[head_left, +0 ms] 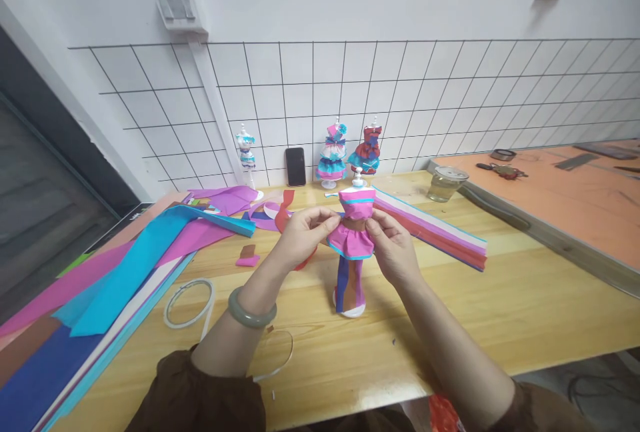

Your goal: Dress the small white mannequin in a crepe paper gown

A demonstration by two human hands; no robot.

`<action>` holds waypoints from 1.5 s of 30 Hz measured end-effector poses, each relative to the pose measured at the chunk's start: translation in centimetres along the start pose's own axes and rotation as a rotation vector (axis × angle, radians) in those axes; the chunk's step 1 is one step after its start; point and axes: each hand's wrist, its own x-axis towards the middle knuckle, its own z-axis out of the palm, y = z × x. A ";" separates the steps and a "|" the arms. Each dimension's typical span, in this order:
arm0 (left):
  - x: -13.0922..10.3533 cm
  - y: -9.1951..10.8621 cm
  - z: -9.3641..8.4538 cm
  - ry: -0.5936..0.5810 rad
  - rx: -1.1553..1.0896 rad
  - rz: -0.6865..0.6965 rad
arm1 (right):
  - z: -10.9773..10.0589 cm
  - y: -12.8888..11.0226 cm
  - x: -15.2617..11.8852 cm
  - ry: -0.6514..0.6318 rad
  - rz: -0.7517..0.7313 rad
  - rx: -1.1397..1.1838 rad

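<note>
A small white mannequin (357, 180) stands upright in front of me, wearing a pink dress (352, 244) with blue trim at the top and hem. Around its waist runs a brown strip (354, 224), crepe-paper-like. My left hand (306, 235) pinches the strip at the left side of the waist. On the opposite side, my right hand (396, 245) has thumb and fingers closed on the strip's other end. Below the skirt hang blue, brown and purple strips (351, 285), reaching down to the white base (354, 313).
Long coloured strips (135, 272) cover the table's left side, with a tape roll (189, 303) beside them. More layered strips (430, 225) lie to the right. Along the wall stand three dressed mannequins (332, 152) and a phone (295, 167). A lidded cup (447, 184) sits right, near an orange mat (575, 199).
</note>
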 end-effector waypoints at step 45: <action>-0.3 1.7 -2.0 0.045 0.113 0.035 | 0.9 -2.1 -0.6 -0.177 -0.031 -0.154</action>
